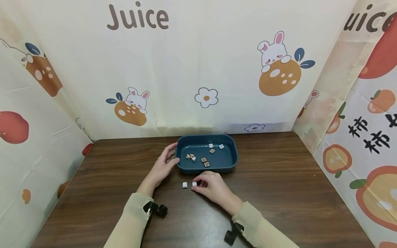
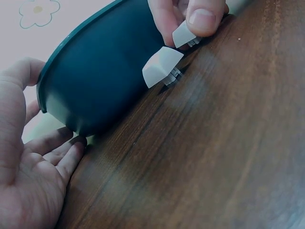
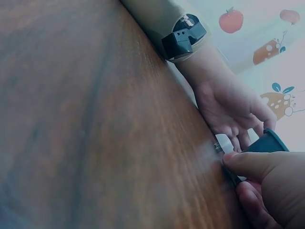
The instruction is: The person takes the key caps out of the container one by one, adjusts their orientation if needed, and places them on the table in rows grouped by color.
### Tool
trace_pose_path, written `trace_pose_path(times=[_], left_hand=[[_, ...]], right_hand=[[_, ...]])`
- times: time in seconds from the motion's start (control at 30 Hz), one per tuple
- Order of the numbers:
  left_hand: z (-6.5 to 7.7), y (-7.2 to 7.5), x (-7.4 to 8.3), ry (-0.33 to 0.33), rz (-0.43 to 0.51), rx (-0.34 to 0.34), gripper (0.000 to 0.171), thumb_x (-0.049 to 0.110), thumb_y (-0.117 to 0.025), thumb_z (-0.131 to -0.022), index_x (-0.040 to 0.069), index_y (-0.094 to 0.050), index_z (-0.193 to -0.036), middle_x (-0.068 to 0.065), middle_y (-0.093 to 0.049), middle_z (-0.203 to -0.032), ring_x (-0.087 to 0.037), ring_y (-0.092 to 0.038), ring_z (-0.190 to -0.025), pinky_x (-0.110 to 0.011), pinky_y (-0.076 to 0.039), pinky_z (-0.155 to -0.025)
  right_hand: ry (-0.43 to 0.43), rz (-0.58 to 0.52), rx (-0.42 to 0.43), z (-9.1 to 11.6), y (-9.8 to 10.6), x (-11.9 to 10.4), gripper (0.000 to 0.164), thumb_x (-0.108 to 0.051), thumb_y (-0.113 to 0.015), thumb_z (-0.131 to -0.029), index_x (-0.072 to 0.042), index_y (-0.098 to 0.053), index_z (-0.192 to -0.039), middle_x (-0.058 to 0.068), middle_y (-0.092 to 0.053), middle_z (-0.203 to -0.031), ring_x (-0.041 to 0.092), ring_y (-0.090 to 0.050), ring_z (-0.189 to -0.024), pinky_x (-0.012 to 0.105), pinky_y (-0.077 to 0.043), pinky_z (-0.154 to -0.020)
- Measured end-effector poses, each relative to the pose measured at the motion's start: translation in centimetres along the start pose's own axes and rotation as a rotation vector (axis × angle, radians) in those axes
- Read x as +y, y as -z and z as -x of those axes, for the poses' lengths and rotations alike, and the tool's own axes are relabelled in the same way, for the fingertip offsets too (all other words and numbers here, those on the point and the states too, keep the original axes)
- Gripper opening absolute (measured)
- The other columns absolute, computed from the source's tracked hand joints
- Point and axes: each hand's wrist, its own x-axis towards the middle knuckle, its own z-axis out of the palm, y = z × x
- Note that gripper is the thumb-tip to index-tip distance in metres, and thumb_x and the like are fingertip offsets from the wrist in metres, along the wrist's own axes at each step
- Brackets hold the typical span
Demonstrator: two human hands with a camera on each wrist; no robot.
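My right hand [image 1: 211,184] pinches a white keycap [image 1: 194,184] between thumb and fingertips, low over the table just in front of the blue tray [image 1: 227,170]. To its left a second white keycap [image 1: 184,185] sits on the table; its stem shows underneath in the left wrist view. My left hand [image 1: 162,166] holds the tray's left end, thumb near the front corner and fingers along the side. Inside the tray lie several white keycaps [image 1: 211,145], several brown square pieces [image 1: 206,164] and a cluster of small beige pieces [image 1: 189,156].
The brown wooden table [image 1: 279,193] has a printed cloth [image 1: 186,62] hanging behind it and along both sides. Black wrist cameras [image 1: 161,210] are strapped over both sleeves. The tray stands near the table's back edge.
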Motion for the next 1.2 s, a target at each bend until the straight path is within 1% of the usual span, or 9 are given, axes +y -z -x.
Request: trace_pose_path(times=[0.33, 0.7, 0.87, 1.2], left_hand=[[-0.04, 0.03, -0.41, -0.028, 0.017, -0.012, 0.064, 0.013, -0.060, -0.112, 0.026, -0.035, -0.170, -0.017, -0.043, -0.170, -0.038, -0.045, -0.155, -0.060, -0.037, -0.125], [-0.24, -0.09, -0.35, -0.025, 0.015, -0.012, 0.063, 0.013, -0.060, -0.112, 0.027, -0.036, -0.169, -0.014, -0.042, -0.171, -0.036, -0.043, -0.156, -0.058, -0.037, -0.126], [-0.30, -0.08, -0.28, -0.021, 0.019, -0.013, 0.063, 0.013, -0.060, -0.112, 0.027, -0.036, -0.169, -0.015, -0.043, -0.171, -0.036, -0.044, -0.156, -0.058, -0.037, -0.125], [-0.05, 0.03, -0.23, -0.020, 0.022, -0.010, 0.063, 0.014, -0.061, -0.112, 0.028, -0.037, -0.169, -0.015, -0.044, -0.170, -0.036, -0.045, -0.155, -0.058, -0.038, -0.125]], right_hand=[[0.040, 0.031, 0.014, -0.15, -0.21, 0.12, 0.022, -0.021, -0.093, -0.090, -0.013, -0.085, -0.108, -0.006, -0.074, -0.092, 0.001, -0.064, -0.077, 0.021, -0.057, -0.068], [0.037, 0.010, 0.018, 0.13, 0.07, 0.19, 0.020, -0.015, -0.092, -0.089, -0.012, -0.084, -0.107, -0.004, -0.073, -0.093, 0.002, -0.065, -0.075, 0.019, -0.058, -0.067], [0.033, 0.003, 0.016, 0.14, 0.09, 0.16, 0.019, -0.015, -0.091, -0.090, -0.012, -0.084, -0.108, -0.003, -0.073, -0.094, 0.003, -0.066, -0.076, 0.020, -0.058, -0.067], [0.043, -0.003, 0.003, 0.09, -0.06, 0.23, 0.021, -0.015, -0.091, -0.090, -0.011, -0.084, -0.110, -0.004, -0.072, -0.094, 0.002, -0.065, -0.076, 0.020, -0.058, -0.067]])
